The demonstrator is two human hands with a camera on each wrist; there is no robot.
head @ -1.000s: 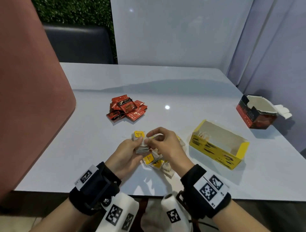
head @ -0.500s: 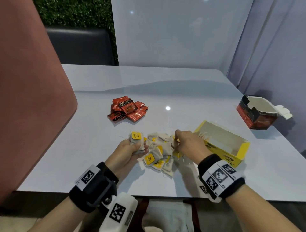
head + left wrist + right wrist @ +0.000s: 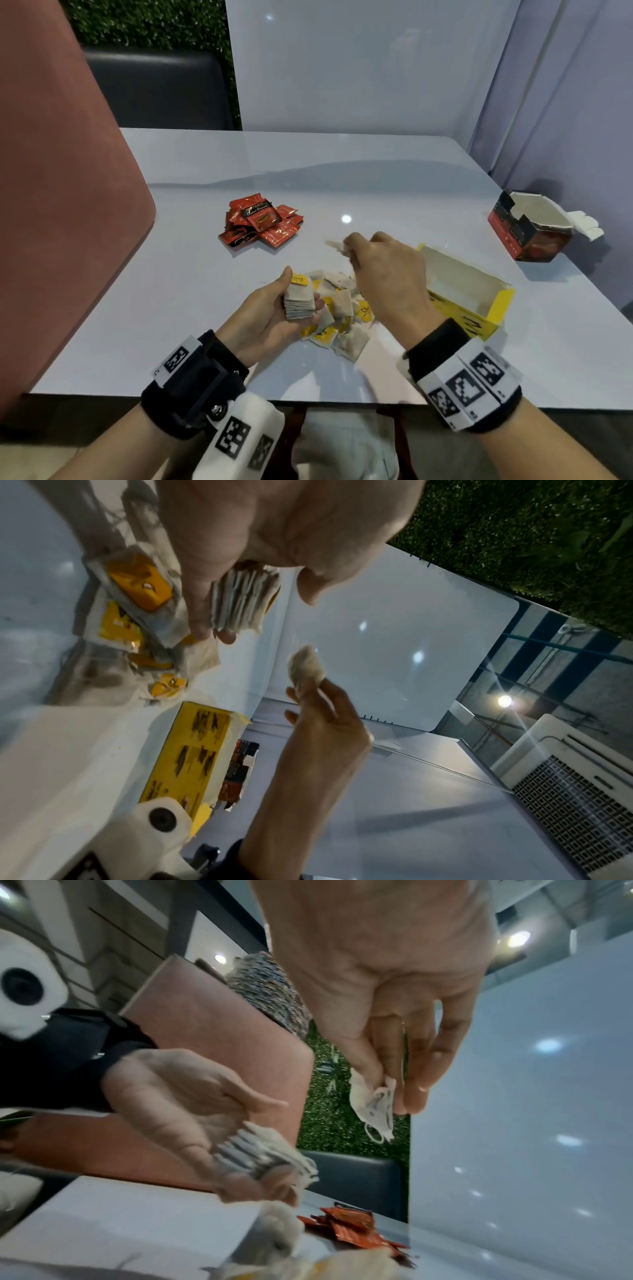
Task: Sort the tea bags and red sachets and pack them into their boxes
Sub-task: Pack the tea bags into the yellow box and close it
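My left hand (image 3: 274, 308) grips a stack of tea bags (image 3: 299, 301) with a yellow tag on top; the stack's edges (image 3: 240, 601) show between thumb and fingers. My right hand (image 3: 380, 267) is raised over the table and pinches a single tea bag (image 3: 337, 246) between thumb and forefinger (image 3: 375, 1107). Loose tea bags (image 3: 342, 318) with yellow tags lie in a heap under both hands. The open yellow box (image 3: 462, 294) sits just right of the heap. Red sachets (image 3: 262, 224) are piled farther back on the left. The red box (image 3: 531, 228) stands open at the far right.
The white table (image 3: 376, 171) has bare surface behind and left of the piles. A pink chair back (image 3: 61, 205) rises at the left edge. A dark seat (image 3: 161, 92) and a white panel (image 3: 342, 68) stand beyond the table's far side.
My right hand left the stack, dipped to the heap by the yellow box, then rose with one tea bag pinched. My left hand kept hold of the stack.
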